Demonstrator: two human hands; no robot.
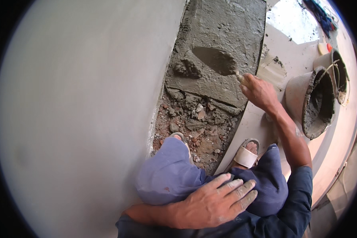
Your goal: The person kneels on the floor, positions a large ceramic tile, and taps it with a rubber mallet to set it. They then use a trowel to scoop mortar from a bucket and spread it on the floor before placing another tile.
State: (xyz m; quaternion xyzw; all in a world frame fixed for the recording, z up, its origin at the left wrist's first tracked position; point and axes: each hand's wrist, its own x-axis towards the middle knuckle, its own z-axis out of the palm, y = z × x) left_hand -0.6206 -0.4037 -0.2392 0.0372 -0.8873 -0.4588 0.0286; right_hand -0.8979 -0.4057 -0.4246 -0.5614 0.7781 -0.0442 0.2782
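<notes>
My right hand (260, 92) is closed round the handle of a pointed trowel (216, 60), stretched out ahead of me. The mortar-smeared blade lies on a strip of wet grey mortar (234, 31). Left of the blade sits a dark lump of mortar (187, 68). Nearer to me the mortar ends in a ragged edge over bare rubble (202, 139). Across my lap rests my left hand (214, 200), palm down, fingers stretched out and dusted with grey, holding nothing.
A smooth pale wall (83, 99) rises along the left. On the right, light tiles (293, 55) border the strip. There stand a bucket (297, 95) with mortar inside and a second bucket (325, 59) behind it. My sandalled foot (248, 152) is on the tile edge.
</notes>
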